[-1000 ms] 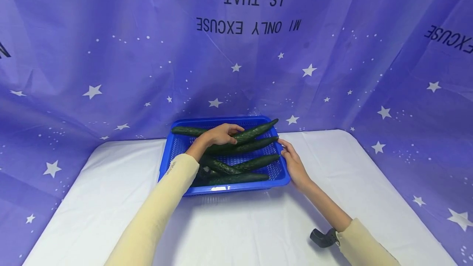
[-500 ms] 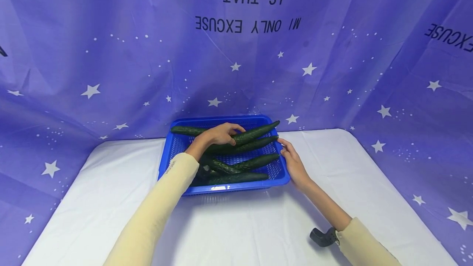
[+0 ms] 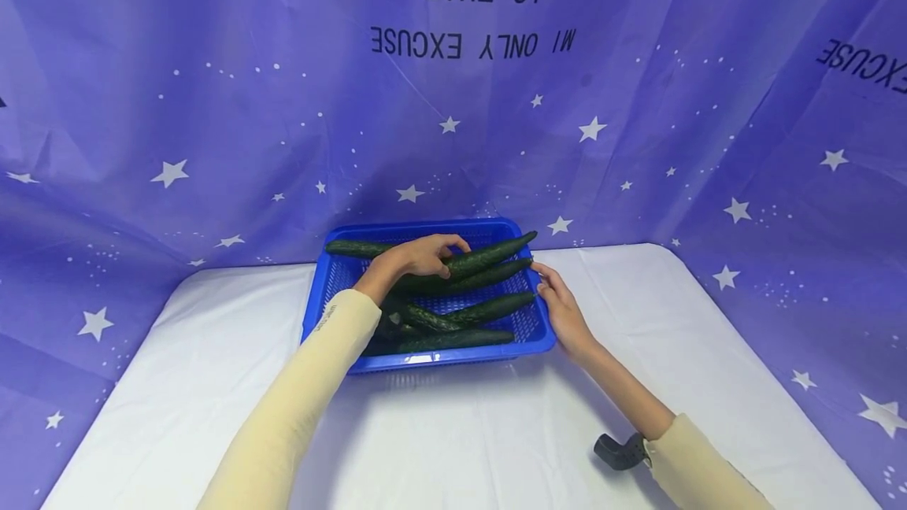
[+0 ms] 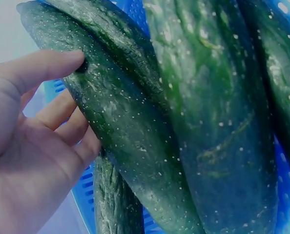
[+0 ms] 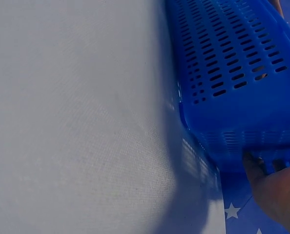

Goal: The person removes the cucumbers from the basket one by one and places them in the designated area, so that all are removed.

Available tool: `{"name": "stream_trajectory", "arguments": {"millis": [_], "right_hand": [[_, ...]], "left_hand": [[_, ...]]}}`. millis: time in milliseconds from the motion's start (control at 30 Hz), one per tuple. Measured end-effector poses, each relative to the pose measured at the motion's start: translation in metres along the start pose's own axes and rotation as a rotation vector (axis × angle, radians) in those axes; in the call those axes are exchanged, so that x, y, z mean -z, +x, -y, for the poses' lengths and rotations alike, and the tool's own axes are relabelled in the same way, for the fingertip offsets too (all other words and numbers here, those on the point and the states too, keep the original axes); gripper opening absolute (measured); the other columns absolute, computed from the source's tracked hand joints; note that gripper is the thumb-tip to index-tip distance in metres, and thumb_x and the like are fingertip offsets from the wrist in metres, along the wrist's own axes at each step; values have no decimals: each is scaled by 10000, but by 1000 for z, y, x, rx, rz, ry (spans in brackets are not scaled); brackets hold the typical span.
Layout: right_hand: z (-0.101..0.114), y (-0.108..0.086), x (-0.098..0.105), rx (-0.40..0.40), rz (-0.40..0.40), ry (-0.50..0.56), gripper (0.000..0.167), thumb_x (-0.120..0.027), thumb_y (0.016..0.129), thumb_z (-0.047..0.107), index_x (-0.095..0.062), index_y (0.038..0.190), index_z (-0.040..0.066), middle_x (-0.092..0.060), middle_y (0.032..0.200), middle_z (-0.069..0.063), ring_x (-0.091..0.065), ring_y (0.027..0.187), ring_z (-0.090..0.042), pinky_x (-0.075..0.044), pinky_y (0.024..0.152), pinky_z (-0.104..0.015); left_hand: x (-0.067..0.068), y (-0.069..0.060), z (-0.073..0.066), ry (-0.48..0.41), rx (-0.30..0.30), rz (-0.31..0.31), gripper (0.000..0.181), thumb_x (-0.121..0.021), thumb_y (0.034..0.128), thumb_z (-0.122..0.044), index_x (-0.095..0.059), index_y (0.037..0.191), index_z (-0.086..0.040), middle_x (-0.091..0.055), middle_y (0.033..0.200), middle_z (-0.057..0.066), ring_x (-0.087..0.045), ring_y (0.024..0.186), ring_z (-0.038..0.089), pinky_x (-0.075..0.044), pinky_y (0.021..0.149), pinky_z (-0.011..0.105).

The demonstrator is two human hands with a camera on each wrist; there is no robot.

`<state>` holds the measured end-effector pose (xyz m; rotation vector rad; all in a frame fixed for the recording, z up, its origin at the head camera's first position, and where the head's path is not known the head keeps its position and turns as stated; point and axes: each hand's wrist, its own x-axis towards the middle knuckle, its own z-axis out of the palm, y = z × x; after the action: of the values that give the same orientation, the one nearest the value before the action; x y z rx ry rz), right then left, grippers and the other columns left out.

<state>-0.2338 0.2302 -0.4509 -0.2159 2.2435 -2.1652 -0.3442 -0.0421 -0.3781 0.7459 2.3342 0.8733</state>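
Note:
A blue slotted plastic basket (image 3: 425,360) holds several long dark green cucumbers. My left hand (image 3: 427,256) reaches in from the left and grips one cucumber (image 3: 499,249) near the back. In the left wrist view, the thumb lies on top of that cucumber (image 4: 120,112) and the other fingers curl beneath it. My right hand (image 3: 564,315) holds the basket's right end, beside the cucumber tips. Part of its fingers is hidden by the rim. The right wrist view shows the hand (image 5: 277,195) against the end wall of the basket (image 5: 223,107).
White cloth covers the table (image 3: 439,439) under the basket. Behind it and at both sides hangs a purple curtain (image 3: 453,171) with stars and lettering. A dark wrist device (image 3: 618,453) sticks out from the right sleeve (image 3: 697,463).
The head view has tilted very slightly. Both hands keep their places, the left on the cucumber and the right at the basket's end.

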Motion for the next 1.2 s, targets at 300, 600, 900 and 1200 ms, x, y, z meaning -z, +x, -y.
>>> {"name": "stream_trajectory", "arguments": {"millis": [300, 600, 900, 1200], "right_hand": [[5, 1, 0, -9, -4, 11, 443, -295, 1084, 81, -322, 1523, 30, -407, 1452, -253, -452, 1288, -391, -481, 913, -242], [5, 4, 2, -33, 4, -1, 444, -286, 1094, 92, -324, 1533, 39, -407, 1452, -234, -450, 1285, -346, -469, 914, -230], [6, 6, 3, -20, -10, -5, 440, -290, 1091, 88, -349, 1524, 42, -418, 1445, -238, -502, 1208, -272, -482, 899, -245], [5, 5, 2, -9, 11, 0, 441, -284, 1094, 97, -337, 1529, 42, -410, 1462, -250, -489, 1228, -311, -487, 908, -263]], "left_hand": [[0, 0, -3, 68, -39, -12, 548, -600, 954, 55, -451, 1438, -153, -343, 1553, 146, -349, 1417, 335, -393, 1057, 511], [2, -8, -12, 135, -79, -84, 526, -634, 961, 15, -458, 1417, -178, -418, 1511, 152, -389, 1394, 310, -401, 1045, 508], [26, -39, -25, 28, -232, -338, 497, -645, 973, -43, -465, 1420, -163, -418, 1514, 125, -397, 1391, 293, -373, 1071, 516], [47, -84, -35, -139, -326, -573, 531, -676, 946, -28, -480, 1437, -79, -496, 1419, 203, -491, 1279, 370, -392, 1044, 523]]}}
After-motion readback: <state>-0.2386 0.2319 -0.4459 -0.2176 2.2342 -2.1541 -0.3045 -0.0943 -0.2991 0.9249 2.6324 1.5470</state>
